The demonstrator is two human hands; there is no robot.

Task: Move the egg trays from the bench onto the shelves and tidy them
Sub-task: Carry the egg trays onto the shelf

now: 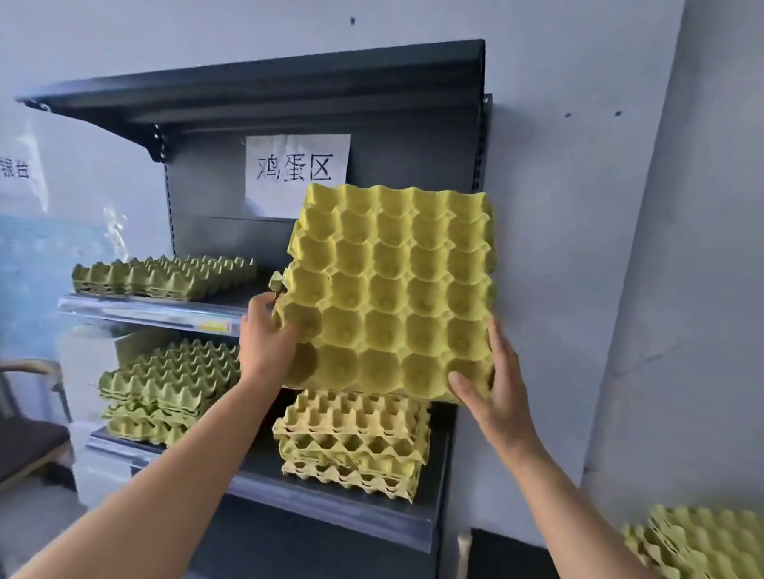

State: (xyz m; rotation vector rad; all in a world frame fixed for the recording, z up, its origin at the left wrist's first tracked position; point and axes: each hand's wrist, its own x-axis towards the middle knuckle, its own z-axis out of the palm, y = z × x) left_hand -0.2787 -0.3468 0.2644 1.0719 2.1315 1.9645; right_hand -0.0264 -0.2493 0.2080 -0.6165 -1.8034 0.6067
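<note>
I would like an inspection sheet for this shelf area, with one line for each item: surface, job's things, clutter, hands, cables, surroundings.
Surface: upper shelf and lower shelf of a dark rack.
Job's things: held trays tilted in front of the rack; green stack on the upper shelf; second green stack and pale stack on the lower shelf; more trays at the lower right edge of the picture.
Clutter: nothing seen.
Hands: left hand grips the held trays' left edge; right hand grips their lower right corner.
Cables: nothing seen.
Surroundings: paper sign on the rack's back panel; chair at left; grey wall.
</note>
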